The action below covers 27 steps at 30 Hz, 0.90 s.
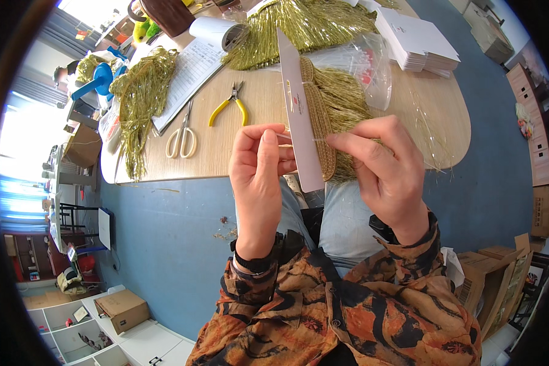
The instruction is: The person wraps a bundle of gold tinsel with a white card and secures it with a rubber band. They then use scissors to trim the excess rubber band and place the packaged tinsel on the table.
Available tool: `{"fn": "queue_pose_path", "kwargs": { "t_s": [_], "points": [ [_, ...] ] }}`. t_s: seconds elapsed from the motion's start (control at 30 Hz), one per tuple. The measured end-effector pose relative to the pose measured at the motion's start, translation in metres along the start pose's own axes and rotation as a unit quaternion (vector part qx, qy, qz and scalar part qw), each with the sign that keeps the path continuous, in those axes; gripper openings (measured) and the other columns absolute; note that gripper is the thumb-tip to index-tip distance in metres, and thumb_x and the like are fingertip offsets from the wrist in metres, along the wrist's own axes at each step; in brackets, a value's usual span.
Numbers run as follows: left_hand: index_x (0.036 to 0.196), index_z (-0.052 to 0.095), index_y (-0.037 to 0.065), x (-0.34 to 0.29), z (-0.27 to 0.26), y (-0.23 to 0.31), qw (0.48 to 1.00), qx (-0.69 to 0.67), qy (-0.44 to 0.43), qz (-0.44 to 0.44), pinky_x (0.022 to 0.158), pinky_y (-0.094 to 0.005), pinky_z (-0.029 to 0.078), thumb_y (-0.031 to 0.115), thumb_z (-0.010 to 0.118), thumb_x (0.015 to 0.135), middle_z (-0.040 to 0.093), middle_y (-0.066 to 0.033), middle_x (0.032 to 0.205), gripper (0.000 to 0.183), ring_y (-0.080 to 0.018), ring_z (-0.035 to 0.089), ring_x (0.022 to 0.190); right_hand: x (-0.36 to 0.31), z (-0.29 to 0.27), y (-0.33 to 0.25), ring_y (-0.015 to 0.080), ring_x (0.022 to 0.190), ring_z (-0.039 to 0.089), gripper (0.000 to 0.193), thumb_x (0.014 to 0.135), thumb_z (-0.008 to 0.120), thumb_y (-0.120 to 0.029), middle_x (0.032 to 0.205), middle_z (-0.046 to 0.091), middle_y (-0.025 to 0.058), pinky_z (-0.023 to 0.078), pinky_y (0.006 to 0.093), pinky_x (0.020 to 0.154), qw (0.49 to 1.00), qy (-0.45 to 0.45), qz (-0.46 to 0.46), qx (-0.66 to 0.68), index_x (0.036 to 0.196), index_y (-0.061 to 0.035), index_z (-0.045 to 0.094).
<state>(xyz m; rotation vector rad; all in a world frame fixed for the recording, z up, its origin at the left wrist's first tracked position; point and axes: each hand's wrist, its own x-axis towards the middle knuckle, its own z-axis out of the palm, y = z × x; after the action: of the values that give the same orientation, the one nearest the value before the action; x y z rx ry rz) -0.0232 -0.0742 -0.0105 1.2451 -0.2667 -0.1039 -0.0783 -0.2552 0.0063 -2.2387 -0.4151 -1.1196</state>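
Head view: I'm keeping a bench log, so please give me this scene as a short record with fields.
left hand: left of the pale card, grip unclear
right hand: at the braided edge of the gold fringe
card: between the hands, tilted
on table: yellow-handled pliers, scissors, stack of white cards

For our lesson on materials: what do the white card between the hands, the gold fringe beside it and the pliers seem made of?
White card: probably smooth cardboard, flat and stiff.
Gold fringe: perhaps metallised plastic film, its fine strands glinting.
Pliers: likely a metal head, dark grey; smooth yellow grips, probably plastic or rubber.
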Motion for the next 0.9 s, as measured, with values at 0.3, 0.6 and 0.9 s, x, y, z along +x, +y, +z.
{"fn": "queue_pose_path", "kwargs": {
  "t_s": [0.3, 0.6, 0.9],
  "points": [
    [0.117, 0.057, 0.001, 0.0005, 0.002, 0.0012, 1.0, -0.005, -0.009, -0.001, 0.074, -0.0263, 0.059, 0.021, 0.05, 0.112, 0.068, -0.0075, 0.102, 0.022, -0.0117, 0.07, 0.084, -0.0003, -0.0035, -0.001, 0.0276, 0.082, 0.063, 0.038, 0.071, 0.071, 0.007, 0.093, 0.059, 0.0064, 0.054, 0.0383, 0.067, 1.0, -0.003, 0.013, -0.001, 0.106, -0.0076, 0.075],
    [0.118, 0.056, 0.001, 0.0009, 0.0023, 0.0029, 1.0, -0.005, -0.013, -0.003, 0.073, -0.0273, 0.06, 0.02, 0.05, 0.112, 0.069, -0.0092, 0.102, 0.021, -0.0143, 0.071, 0.084, 0.0006, -0.0043, -0.0006, 0.0268, 0.079, 0.063, 0.034, 0.075, 0.07, 0.009, 0.093, 0.06, 0.0073, 0.053, 0.0374, 0.066, 1.0, -0.003, 0.016, 0.003, 0.104, -0.0068, 0.076],
    [0.117, 0.056, 0.0, 0.001, 0.0032, 0.0053, 1.0, 0.006, -0.01, -0.014, 0.073, -0.0281, 0.06, 0.019, 0.049, 0.112, 0.069, -0.0099, 0.101, 0.02, -0.0146, 0.071, 0.083, 0.0006, -0.0041, 0.0001, 0.0272, 0.081, 0.063, 0.035, 0.074, 0.072, 0.005, 0.093, 0.059, 0.0061, 0.054, 0.0387, 0.067, 1.0, -0.006, 0.028, -0.003, 0.105, -0.0095, 0.076]
  ]
}}
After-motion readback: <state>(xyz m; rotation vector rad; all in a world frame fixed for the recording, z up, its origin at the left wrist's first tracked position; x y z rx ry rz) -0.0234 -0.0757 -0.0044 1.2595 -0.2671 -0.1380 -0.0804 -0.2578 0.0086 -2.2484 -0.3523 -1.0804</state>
